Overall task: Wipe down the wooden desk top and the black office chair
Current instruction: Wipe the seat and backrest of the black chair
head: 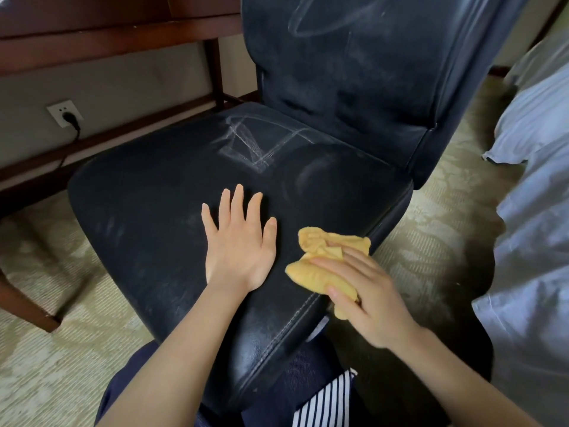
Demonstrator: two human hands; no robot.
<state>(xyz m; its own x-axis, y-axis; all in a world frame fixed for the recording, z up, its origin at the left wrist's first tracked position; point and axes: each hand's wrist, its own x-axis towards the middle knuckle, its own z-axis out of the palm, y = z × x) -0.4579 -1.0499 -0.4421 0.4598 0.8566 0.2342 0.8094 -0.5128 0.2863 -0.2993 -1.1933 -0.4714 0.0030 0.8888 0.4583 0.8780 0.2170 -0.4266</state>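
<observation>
Several white marks (252,146): on black chair (147,195), unreadable
Left hand (238,245): flat, fingers spread
Right hand (372,297): straight fingers press yellow cloth (314,274)

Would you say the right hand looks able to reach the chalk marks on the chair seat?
Probably yes: the right hand presses the cloth at the front edge of the seat, only bare seat lies between it and the chalk marks, and the left hand rests to one side.
</observation>
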